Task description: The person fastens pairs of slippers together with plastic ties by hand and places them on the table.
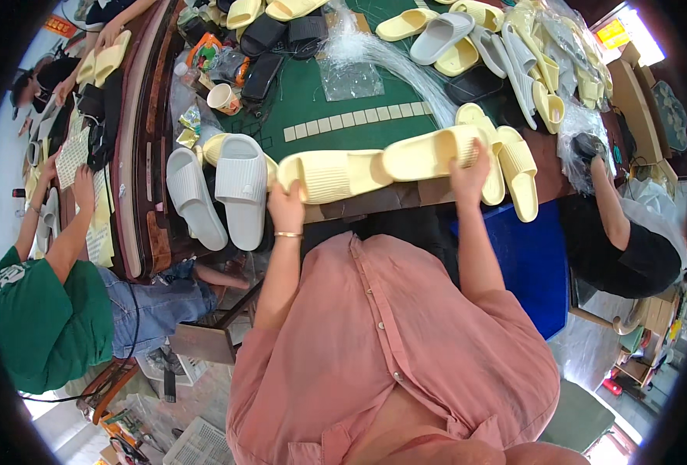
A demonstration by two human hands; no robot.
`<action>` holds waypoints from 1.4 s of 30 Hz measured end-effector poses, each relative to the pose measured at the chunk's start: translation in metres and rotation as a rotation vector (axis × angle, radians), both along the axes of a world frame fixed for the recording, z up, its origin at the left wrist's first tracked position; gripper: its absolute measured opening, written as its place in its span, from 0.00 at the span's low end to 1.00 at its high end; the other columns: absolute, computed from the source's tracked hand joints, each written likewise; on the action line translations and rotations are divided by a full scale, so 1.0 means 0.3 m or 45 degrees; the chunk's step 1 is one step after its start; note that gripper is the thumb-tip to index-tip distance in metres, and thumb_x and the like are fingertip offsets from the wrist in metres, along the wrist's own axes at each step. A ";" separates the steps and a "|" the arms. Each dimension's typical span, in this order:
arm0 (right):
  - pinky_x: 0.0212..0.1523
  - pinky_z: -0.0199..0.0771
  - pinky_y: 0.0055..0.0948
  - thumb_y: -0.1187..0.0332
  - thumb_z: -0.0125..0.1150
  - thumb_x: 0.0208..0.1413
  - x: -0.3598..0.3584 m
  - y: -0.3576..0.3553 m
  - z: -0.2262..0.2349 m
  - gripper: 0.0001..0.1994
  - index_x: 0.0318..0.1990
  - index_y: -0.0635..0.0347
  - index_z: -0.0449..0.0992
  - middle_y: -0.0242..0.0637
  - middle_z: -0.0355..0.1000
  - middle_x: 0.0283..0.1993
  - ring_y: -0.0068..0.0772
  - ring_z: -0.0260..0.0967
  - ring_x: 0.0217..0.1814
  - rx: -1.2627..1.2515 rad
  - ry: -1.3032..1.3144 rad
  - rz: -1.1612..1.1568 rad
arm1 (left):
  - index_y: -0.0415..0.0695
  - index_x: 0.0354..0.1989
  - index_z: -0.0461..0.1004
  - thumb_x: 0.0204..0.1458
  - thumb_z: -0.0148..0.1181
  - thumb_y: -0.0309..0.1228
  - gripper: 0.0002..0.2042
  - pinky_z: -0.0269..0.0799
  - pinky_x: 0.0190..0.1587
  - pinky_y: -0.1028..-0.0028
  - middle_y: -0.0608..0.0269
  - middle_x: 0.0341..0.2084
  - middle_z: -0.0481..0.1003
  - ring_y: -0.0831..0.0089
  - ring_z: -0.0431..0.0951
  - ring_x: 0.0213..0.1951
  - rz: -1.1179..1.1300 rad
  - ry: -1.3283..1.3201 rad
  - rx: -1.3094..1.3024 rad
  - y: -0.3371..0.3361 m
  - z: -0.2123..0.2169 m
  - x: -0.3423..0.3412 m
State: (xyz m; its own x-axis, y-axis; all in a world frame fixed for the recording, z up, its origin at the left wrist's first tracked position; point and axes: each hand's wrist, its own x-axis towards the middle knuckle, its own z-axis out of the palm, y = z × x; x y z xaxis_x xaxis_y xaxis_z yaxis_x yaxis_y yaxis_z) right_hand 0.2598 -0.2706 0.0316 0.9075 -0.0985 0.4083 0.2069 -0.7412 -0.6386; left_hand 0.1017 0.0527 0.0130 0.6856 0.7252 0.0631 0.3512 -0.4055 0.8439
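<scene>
My left hand [286, 208], a bracelet at its wrist, is closed on the strap end of a pale yellow slipper [324, 177]. The fingers of my right hand [472, 169] grip the strap end of another yellow slipper [417, 158]. Both slippers lie sideways above the table's near edge, and their other ends meet in the middle. Left of my left hand, two grey slippers [240, 178] rest on the edge, partly over a yellow slipper behind them. Beside my right hand, more yellow slippers [518, 174] hang over the edge.
The green table [312, 97] bears a row of pale tiles [359, 118], a bundle of clear plastic [359, 46], black slippers [263, 75] and a paper cup [223, 99]. Slippers pile up at the far right. People work at both sides. A blue bin [525, 260] stands below right.
</scene>
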 end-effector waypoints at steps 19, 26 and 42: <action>0.57 0.58 0.41 0.74 0.56 0.36 -0.083 0.190 -0.152 0.33 0.57 0.60 0.59 0.53 0.58 0.56 0.56 0.55 0.57 -0.094 0.449 0.840 | 0.36 0.58 0.56 0.49 0.55 0.41 0.31 0.58 0.55 0.61 0.38 0.52 0.61 0.47 0.62 0.54 -0.426 0.225 -0.131 -0.126 -0.183 0.112; 0.47 0.67 0.40 0.78 0.47 0.42 0.206 0.151 -0.066 0.15 0.41 0.64 0.73 0.52 0.69 0.41 0.51 0.66 0.45 0.103 0.251 0.474 | 0.36 0.57 0.58 0.51 0.54 0.41 0.29 0.57 0.56 0.64 0.43 0.53 0.61 0.53 0.61 0.55 -0.323 0.160 -0.146 -0.138 -0.114 0.051; 0.49 0.67 0.40 0.69 0.52 0.47 0.715 0.139 -0.082 0.17 0.47 0.58 0.71 0.49 0.70 0.46 0.48 0.67 0.49 -0.309 0.552 0.308 | 0.38 0.52 0.64 0.47 0.58 0.29 0.22 0.65 0.51 0.68 0.51 0.49 0.66 0.61 0.68 0.50 -0.200 0.177 -0.051 -0.131 -0.081 -0.176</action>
